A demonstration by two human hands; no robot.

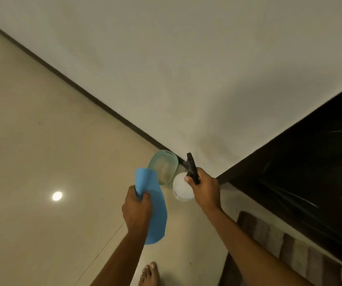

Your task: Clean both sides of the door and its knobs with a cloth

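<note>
Gripping the blue cloth (155, 209), the left hand (137, 211) hovers over the floor; the right hand (204, 189) holds a spray bottle (183, 187). Dark door (310, 172) stands right, untouched. Wiping appears not yet begun; knobs unseen.

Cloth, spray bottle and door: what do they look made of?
Cloth: thin, smooth blue synthetic or microfibre, by its limp drape; weave too fine to tell. Spray bottle: translucent whitish plastic body, matte black plastic trigger. Door: dark, glossy, probably lacquered wood, by its streaky reflections.
</note>
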